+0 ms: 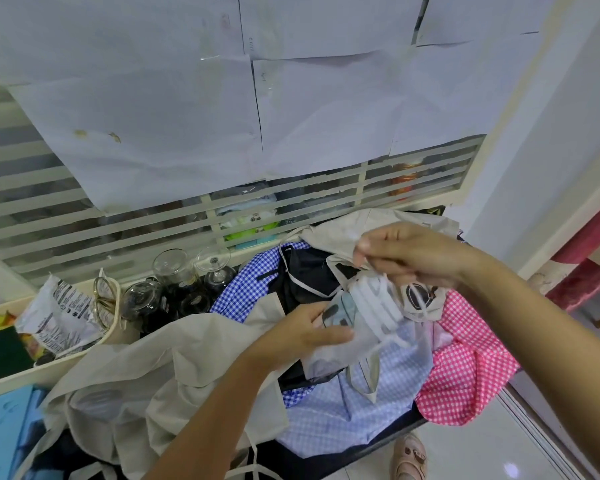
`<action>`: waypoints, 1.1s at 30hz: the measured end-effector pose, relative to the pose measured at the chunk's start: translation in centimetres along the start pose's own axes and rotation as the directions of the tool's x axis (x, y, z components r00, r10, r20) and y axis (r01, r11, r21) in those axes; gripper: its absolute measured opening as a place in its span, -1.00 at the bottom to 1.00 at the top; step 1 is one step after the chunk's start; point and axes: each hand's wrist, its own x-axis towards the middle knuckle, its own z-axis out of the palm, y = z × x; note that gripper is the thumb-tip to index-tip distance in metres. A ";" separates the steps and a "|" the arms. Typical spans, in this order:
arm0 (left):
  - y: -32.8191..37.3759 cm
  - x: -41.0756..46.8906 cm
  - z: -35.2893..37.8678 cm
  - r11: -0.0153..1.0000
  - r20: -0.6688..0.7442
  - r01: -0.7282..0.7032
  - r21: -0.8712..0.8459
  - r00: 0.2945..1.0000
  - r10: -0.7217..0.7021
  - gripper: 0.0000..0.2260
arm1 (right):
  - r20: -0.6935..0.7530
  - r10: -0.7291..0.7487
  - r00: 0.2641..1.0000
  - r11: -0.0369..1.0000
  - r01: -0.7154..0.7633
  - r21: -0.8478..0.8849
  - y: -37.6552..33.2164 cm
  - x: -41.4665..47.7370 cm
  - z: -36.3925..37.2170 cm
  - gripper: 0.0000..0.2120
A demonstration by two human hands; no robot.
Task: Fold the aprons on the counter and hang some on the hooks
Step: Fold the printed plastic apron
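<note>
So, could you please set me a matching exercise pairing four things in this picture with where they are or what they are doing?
1 pink checked apron
2 large beige apron
3 glass jars
4 right hand

A at the back, near the slats
B front left
C pinches white straps
D far right of the counter

Pairs: 1-D, 2-B, 3-A, 4-C

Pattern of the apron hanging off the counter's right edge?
Pink-and-white gingham apron; head view shows it best.
</note>
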 end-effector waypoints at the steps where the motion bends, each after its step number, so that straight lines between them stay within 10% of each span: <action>1: 0.3 -0.2 0.1 0.999 0.060 -0.028 -0.034 0.998 0.030 -0.65 | -0.054 0.052 0.997 0.994 -0.046 0.096 0.3 0.3 -0.9 -0.75; 6: 2.0 -0.5 -0.1 0.929 0.014 -0.196 -0.313 0.977 0.211 -0.14 | -0.006 0.330 0.944 0.922 -0.322 0.215 4.6 1.4 -0.6 -0.68; 12: 1.7 0.3 -0.8 0.641 -0.196 -0.275 -0.716 0.961 0.193 -0.26 | 0.058 0.287 0.956 0.645 -0.237 0.727 7.7 2.1 1.5 -0.84; 18: 1.4 0.2 -0.9 0.667 -0.096 -0.238 -0.706 0.965 0.242 -0.35 | 0.204 0.235 0.950 0.329 -0.275 0.904 9.3 2.2 3.1 -0.60; 25: 2.5 0.1 -1.2 0.620 0.025 -0.192 -0.761 0.945 0.325 -0.51 | 0.239 0.344 0.908 0.453 -0.383 0.805 9.3 2.4 4.0 -0.73; 33: 1.5 0.5 -2.3 0.448 -0.387 -0.355 -0.821 0.922 0.022 -0.26 | -0.312 0.008 0.950 0.545 0.258 0.798 6.2 0.3 2.8 -0.63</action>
